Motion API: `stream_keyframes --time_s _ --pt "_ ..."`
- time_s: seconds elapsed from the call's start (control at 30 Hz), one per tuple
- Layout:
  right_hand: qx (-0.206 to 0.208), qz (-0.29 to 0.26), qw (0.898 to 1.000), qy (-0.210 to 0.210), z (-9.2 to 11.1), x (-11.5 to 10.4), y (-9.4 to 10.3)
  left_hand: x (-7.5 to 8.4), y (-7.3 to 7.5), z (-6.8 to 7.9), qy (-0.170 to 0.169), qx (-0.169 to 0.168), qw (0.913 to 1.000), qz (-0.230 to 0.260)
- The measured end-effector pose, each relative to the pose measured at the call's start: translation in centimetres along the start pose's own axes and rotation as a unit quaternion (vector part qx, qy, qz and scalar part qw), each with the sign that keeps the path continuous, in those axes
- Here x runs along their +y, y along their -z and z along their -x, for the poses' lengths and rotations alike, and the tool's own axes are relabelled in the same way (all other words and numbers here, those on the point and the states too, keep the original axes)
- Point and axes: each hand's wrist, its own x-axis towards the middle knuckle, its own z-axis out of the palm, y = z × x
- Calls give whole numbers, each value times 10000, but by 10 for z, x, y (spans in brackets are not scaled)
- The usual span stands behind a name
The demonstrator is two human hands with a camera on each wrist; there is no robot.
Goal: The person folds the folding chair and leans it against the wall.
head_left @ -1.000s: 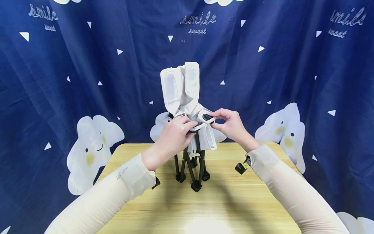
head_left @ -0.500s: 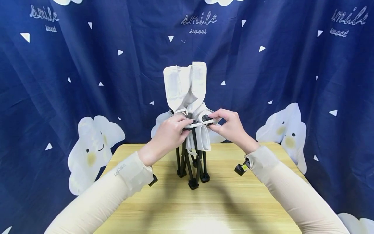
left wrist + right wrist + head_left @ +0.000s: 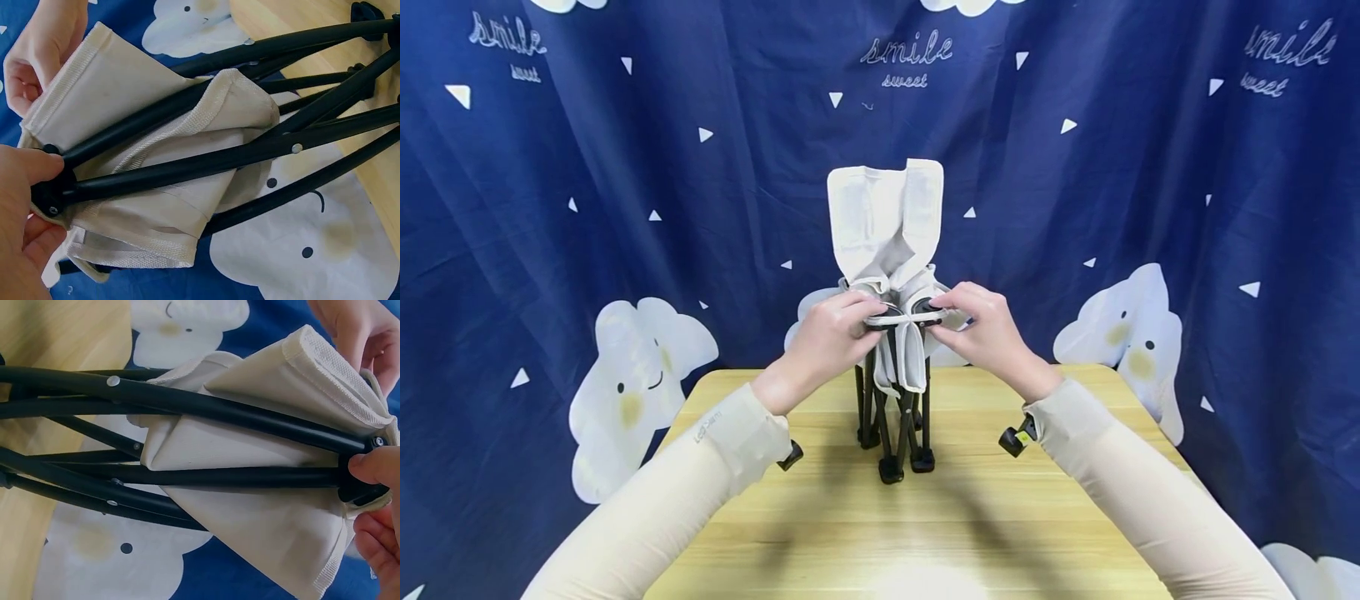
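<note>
A small folding chair with off-white fabric [image 3: 886, 208] and thin black legs [image 3: 886, 433] stands folded together on the table, its back panel upright. My left hand [image 3: 823, 340] pinches the black corner joint [image 3: 55, 187] at the seat's near left, thumb against the plastic. On the near right, my right hand [image 3: 988, 335] pinches the matching black corner joint [image 3: 361, 478] between thumb and fingers. Creased seat cloth [image 3: 156, 156] hangs down between the black tubes in the left wrist view. The legs cross each other below, close together. Fingers behind the joints are partly hidden.
The wooden table [image 3: 820, 533] reaches under both forearms, with the chair's feet [image 3: 891, 471] near its far half. A dark blue curtain [image 3: 760, 167] with white clouds hangs close behind. Small black devices [image 3: 1017, 437] sit at both wrists.
The chair has turned and its back panel has shifted right, spreading slightly wider. My left hand has moved a little left with its corner, so both corners now sit nearly level. Both grips stay.
</note>
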Motion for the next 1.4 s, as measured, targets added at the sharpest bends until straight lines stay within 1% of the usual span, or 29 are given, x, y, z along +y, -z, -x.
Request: stream_keyframes --time_s 0.17,0.53,0.87,1.07,1.23,1.4 --pt "21 197 9993 305 -1 -4 -3 -5 -1 2 90 144 9996 225" --pt "202 599 9967 503 4 -6 -8 -13 -6 3 60 413 9978 524" --pt "278 792 9954 462 6 -9 -11 -22 -11 3 -20 585 9962 640" --pt "347 818 9952 407 8 -9 -14 -27 -17 4 -35 771 9924 964" --pt "459 807 9945 486 8 -9 -15 -28 -20 5 4 904 9907 1013" --pt "560 782 9938 560 7 -9 -15 -28 -22 5 36 929 9903 1033"
